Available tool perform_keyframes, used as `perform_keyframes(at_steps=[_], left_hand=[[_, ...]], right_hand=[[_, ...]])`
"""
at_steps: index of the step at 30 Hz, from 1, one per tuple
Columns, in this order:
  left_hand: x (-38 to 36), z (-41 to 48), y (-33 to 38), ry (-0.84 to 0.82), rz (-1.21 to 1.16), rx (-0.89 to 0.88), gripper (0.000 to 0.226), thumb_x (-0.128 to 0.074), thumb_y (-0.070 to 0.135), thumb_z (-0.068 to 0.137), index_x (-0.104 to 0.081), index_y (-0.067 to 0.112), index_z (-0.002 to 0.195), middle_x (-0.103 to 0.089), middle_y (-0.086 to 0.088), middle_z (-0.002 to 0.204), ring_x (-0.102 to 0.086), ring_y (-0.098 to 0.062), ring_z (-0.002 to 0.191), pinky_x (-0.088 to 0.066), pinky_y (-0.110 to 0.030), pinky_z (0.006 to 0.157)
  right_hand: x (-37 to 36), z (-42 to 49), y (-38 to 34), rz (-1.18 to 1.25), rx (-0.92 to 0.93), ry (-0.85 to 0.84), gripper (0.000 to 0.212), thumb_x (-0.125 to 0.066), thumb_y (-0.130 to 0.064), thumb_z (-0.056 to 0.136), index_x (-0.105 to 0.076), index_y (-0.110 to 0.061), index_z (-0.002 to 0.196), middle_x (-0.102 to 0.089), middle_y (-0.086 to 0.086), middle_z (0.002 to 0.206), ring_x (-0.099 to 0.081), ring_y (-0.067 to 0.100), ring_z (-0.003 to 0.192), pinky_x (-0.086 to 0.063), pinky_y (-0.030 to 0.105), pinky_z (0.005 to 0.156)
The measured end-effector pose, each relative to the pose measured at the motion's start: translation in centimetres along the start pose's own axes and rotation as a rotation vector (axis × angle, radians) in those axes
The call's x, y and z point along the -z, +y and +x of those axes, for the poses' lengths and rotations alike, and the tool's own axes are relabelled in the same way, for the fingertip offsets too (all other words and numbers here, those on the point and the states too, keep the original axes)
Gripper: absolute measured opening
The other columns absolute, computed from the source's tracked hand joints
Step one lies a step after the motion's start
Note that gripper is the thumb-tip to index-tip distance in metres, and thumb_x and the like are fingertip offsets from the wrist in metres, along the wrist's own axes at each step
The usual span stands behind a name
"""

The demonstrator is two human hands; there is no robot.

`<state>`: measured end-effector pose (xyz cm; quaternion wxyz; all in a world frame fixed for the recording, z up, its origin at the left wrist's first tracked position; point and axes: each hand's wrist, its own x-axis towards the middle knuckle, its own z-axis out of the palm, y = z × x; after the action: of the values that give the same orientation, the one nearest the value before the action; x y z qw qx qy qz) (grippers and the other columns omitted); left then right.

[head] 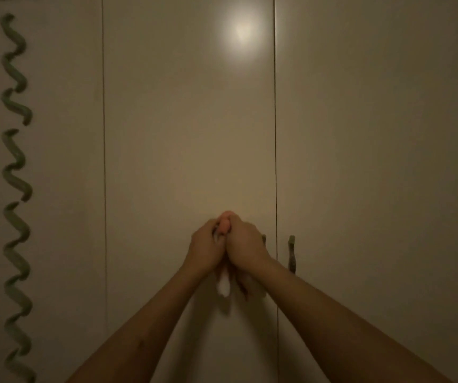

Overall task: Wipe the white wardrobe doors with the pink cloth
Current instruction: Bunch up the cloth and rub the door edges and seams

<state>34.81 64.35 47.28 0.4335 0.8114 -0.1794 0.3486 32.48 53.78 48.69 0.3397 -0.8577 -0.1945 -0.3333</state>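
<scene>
Clasping pink cloth (225, 226) between closed left hand (205, 246) and right hand (245, 244), against wardrobe door (189, 134).

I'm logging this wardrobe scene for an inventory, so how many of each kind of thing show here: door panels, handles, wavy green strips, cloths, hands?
Door panels: 3, left, middle, right
Handles: 2, one clear, one mostly hidden behind the right hand
Wavy green strips: 1 column
Cloths: 1
Hands: 2, with left hand
Total: 9
</scene>
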Motion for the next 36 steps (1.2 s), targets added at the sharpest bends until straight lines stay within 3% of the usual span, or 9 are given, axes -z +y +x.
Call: perform_keyframes(at_steps=[2,6,10,13,16,19,21,30,36], left_hand=[[1.0,2.7,1.9,0.026,0.067,-0.039,0.028,-0.051,0.028,0.092,-0.064,0.011,0.109,-0.070,-0.014,0.104,-0.064,-0.028,0.094,-0.039,-0.026,0.072],[2.0,6.8,5.2,0.077,0.159,-0.091,0.025,-0.053,0.015,0.090,-0.063,0.007,0.112,-0.069,-0.017,0.108,-0.063,-0.031,0.097,-0.037,-0.026,0.072],[1.1,8.9,7.5,0.133,0.270,-0.192,0.029,-0.049,0.017,0.088,-0.059,0.013,0.115,-0.066,-0.016,0.102,-0.061,-0.034,0.092,-0.046,-0.036,0.075],[-0.2,8.9,8.9,0.159,0.418,-0.222,0.029,-0.044,0.021,0.088,-0.049,0.021,0.116,-0.052,-0.008,0.097,-0.053,-0.028,0.085,-0.048,-0.039,0.071],[-1.7,8.4,10.2,0.217,0.547,-0.243,0.019,-0.044,0.024,0.090,-0.044,0.020,0.110,-0.046,-0.007,0.102,-0.047,-0.027,0.091,-0.045,-0.039,0.070],[-3.2,8.2,11.3,0.219,0.499,-0.256,0.016,-0.040,0.026,0.095,-0.046,0.018,0.108,-0.046,-0.007,0.106,-0.046,-0.029,0.095,-0.045,-0.040,0.073],[-4.8,8.3,12.2,0.210,0.428,-0.277,0.012,-0.038,0.027,0.096,-0.046,0.021,0.103,-0.045,-0.002,0.100,-0.046,-0.025,0.091,-0.038,-0.032,0.066],[-13.9,8.0,18.2,0.133,0.387,-0.419,0.008,-0.043,0.020,0.092,-0.044,0.019,0.100,-0.037,0.001,0.093,-0.037,-0.019,0.082,-0.032,-0.032,0.066],[-21.0,6.5,23.3,0.043,0.298,-0.462,0.016,-0.039,0.020,0.096,-0.046,0.014,0.109,-0.048,-0.008,0.107,-0.048,-0.027,0.096,-0.042,-0.035,0.072]], right_hand=[[1.9,2.4,-1.1,-0.047,0.041,0.013,0.024,-0.045,-0.007,0.093,-0.056,-0.020,0.109,-0.048,-0.007,0.080,-0.043,0.013,0.068,-0.024,0.020,0.060],[4.7,6.1,-2.3,-0.084,0.057,0.047,0.026,-0.047,-0.009,0.092,-0.057,-0.020,0.113,-0.060,0.003,0.095,-0.057,0.024,0.089,-0.036,0.024,0.071],[7.0,8.0,-2.0,-0.094,0.098,0.129,0.028,-0.043,-0.013,0.095,-0.056,-0.023,0.117,-0.053,-0.001,0.090,-0.050,0.019,0.080,-0.040,0.030,0.071],[8.3,8.4,-0.8,-0.214,0.084,0.183,0.023,-0.041,-0.021,0.096,-0.053,-0.023,0.116,-0.054,0.006,0.098,-0.055,0.027,0.088,-0.050,0.042,0.079],[9.7,7.8,0.7,-0.376,0.076,0.208,0.018,-0.038,-0.023,0.099,-0.049,-0.018,0.112,-0.051,0.011,0.108,-0.051,0.030,0.098,-0.049,0.049,0.082],[11.1,7.1,2.2,-0.473,0.109,0.229,0.028,-0.040,-0.014,0.097,-0.045,-0.015,0.124,-0.049,0.013,0.114,-0.050,0.035,0.101,-0.048,0.051,0.079],[12.4,6.7,3.4,-0.480,0.107,0.237,0.033,-0.041,-0.012,0.095,-0.044,-0.015,0.128,-0.048,0.013,0.115,-0.050,0.036,0.101,-0.048,0.052,0.078],[20.1,4.0,10.2,-0.369,-0.022,0.331,0.015,-0.036,-0.024,0.099,-0.048,-0.021,0.106,-0.049,0.008,0.103,-0.049,0.030,0.096,-0.047,0.046,0.081],[25.6,1.5,16.1,-0.478,-0.089,0.357,0.038,-0.042,-0.009,0.095,-0.044,-0.014,0.133,-0.049,0.016,0.115,-0.051,0.037,0.101,-0.047,0.047,0.082]])
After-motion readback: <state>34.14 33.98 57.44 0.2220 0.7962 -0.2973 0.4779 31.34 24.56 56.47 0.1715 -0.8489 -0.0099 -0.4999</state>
